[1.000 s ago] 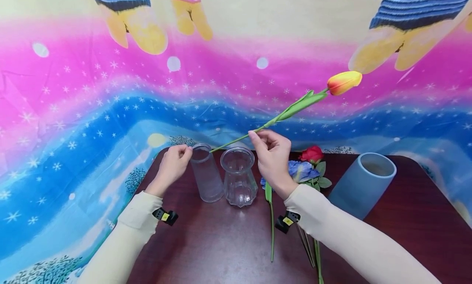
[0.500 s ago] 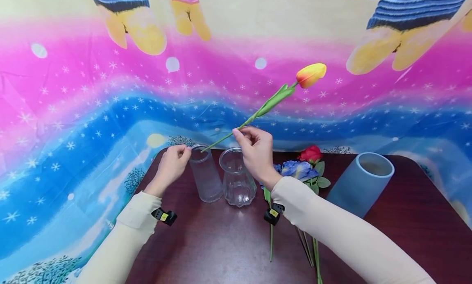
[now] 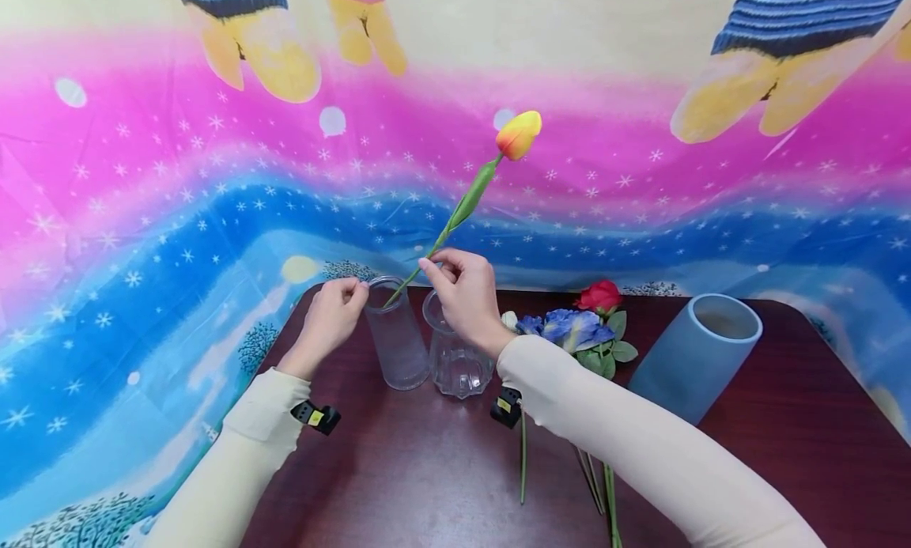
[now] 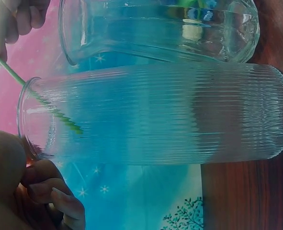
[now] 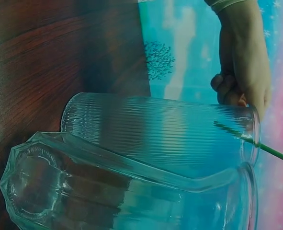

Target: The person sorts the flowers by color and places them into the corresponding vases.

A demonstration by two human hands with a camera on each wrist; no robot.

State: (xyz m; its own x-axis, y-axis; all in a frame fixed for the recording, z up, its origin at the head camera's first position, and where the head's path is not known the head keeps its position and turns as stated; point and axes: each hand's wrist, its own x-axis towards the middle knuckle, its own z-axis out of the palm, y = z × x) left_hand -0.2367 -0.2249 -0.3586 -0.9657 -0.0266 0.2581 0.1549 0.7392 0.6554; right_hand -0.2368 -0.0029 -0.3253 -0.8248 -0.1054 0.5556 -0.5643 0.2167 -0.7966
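Observation:
Thumb and fingertips of my left hand pinch the rim of a tall ribbed glass vase, which stands upright on the table. My right hand pinches the stem of a yellow-orange tulip between thumb and forefinger. The tulip leans up to the right, bloom high against the backdrop. In the left wrist view, the lower end of its stem shows slanting inside the upper part of the ribbed vase. Right beside stands a wider faceted glass vase, its mouth partly hidden behind my right hand.
On the dark wooden table, a red rose and blue flowers lie right of the glass vases, stems toward me. Farther right stands a frosted blue vase. A printed cloth backdrop hangs behind the table.
My right hand has moved left with the tulip, which has tilted more upright. Its stem end has gone from the vase's rim down into the mouth. My left hand has stayed put.

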